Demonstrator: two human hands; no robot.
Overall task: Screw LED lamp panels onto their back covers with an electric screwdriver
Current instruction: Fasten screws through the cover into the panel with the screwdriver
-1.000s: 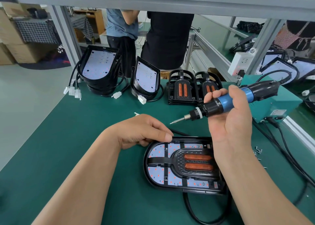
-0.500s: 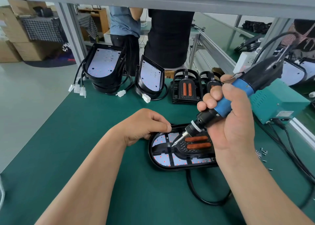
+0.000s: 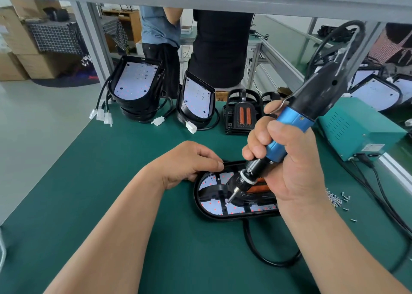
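Left grip holds the far rim of the back cover on the desk; keep it pinned so the LED panel cannot twist. Right grip is wrapped round the electric screwdriver, bit down on the panel; it probably drives truer held more upright. Loose screws lie just right, and the cable loops near the forearm

Single head-worn camera — looking forward and down, close over the workbench.

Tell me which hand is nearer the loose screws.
Right. The right hand, gripping the electric screwdriver, is just beside the screws; the left hand holds the lamp assembly at its opposite end, farther away.
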